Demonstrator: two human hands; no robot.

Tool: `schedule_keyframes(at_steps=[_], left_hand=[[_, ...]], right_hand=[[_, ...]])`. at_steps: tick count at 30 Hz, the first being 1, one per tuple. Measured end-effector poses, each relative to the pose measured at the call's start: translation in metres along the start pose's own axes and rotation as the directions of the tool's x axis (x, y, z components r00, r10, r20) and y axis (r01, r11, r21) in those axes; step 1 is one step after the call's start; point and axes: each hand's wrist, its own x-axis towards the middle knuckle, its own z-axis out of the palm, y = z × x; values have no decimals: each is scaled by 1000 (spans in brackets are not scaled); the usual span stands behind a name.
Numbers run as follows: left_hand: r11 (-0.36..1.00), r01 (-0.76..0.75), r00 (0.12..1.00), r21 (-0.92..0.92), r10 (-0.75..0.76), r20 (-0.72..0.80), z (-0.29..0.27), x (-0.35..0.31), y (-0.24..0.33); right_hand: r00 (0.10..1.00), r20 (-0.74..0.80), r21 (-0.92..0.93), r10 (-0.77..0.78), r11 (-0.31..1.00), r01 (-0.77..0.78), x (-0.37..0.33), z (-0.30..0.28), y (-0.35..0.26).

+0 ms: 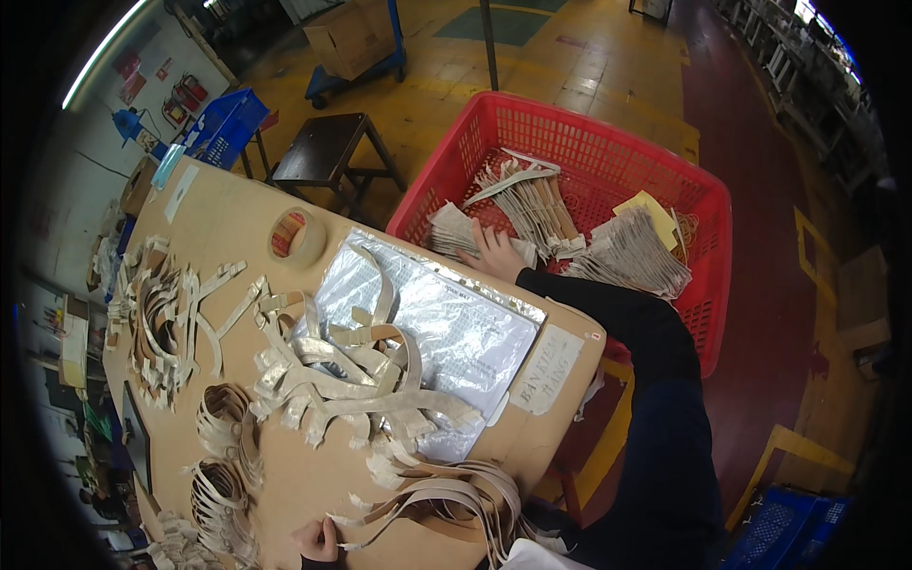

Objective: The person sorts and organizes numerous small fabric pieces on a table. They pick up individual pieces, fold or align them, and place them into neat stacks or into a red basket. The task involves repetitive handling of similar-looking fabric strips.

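Note:
My right hand (496, 252) reaches over the table edge into a red plastic basket (714, 237). Its fingers are spread and lie on a bundle of pale fabric strips (451, 228) at the basket's near left side. Two further strip bundles, a fanned one (537, 204) and a wide one (638, 255), rest in the same basket. Low in the picture, my left hand (316, 540) is closed beside the ends of a looped bundle of beige strips (461, 489). Whether a strip end is between its fingers is hidden.
Loose strips (351, 380) lie partly over a plastic-covered paper sheet (475, 342) on the tan table (294, 465). Nearby are a tape roll (296, 236), rolled strips (226, 418) and a strip pile (161, 323). Beyond the table stand a dark stool (323, 147) and a blue crate (226, 128).

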Motion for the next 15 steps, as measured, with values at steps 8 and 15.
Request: schedule_keyframes(at_steps=[8, 15], left_hand=[[1000, 29, 999, 10, -29, 40, 0, -2, -7], [999, 47, 989, -12, -44, 144, -4, -5, -24]], right_hand=[[999, -37, -10, -37, 999, 37, -4, -4, 1], [998, -45, 3, -35, 999, 35, -5, -4, 1]])
